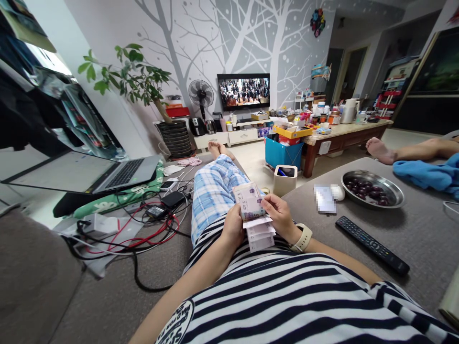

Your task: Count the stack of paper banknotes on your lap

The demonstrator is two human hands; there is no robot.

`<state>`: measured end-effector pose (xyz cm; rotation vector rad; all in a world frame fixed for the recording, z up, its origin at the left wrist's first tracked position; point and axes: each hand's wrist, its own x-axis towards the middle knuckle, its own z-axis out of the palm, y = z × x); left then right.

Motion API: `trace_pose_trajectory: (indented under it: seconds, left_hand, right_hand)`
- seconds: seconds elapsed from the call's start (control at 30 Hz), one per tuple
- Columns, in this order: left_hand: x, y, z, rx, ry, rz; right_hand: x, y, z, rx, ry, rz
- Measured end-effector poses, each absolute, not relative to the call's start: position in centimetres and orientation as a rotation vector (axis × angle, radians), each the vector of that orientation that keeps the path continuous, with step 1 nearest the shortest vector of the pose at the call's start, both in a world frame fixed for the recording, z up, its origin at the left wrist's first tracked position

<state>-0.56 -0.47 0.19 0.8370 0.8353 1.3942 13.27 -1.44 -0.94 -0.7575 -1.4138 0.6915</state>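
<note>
My left hand [234,224] is closed around the left edge of a stack of banknotes [248,199], held upright above my lap. My right hand [278,214], with a pale watch [301,238] on its wrist, pinches the right edge of the notes between thumb and fingers. Below the stack, several loose banknotes [260,236] fan downward over my striped shirt [287,291]. They overlap, so their lower layers are partly hidden. Checked blue trousers [211,191] lie stretched out beyond my hands.
On the sofa to my right are a remote control [372,244], a metal bowl of dark round fruit [373,189] and a white mouse-like object [337,192]. Tangled cables [158,215] and an open laptop [124,173] lie left. Another person's bare foot [381,150] rests at far right.
</note>
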Motion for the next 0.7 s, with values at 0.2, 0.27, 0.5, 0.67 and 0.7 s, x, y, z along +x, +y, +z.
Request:
trace_pose_trajectory:
  seconds: [0.2,0.27,0.5,0.67,0.7]
  left_hand:
    - [-0.7,-0.6,0.1,0.847,0.82,1.399]
    - [-0.7,-0.8,0.3,0.851,0.805,1.393]
    - [-0.5,-0.4,0.3,0.703,0.793,1.384]
    - [-0.5,-0.5,0.3,0.738,0.792,1.357]
    - [-0.5,-0.6,0.3,0.753,0.794,1.351]
  right_hand:
    - [13.2,-1.5,-0.9,-0.761,-1.394,0.687]
    - [13.1,-1.6,-0.8,-0.756,-1.384,0.69]
    - [13.2,-1.7,-0.9,-0.7,-1.398,0.78]
    - [13.4,-0.8,-1.3,-0.857,-1.304,0.771]
    - [13.4,-0.6,-1.4,-0.898,-1.294,0.761]
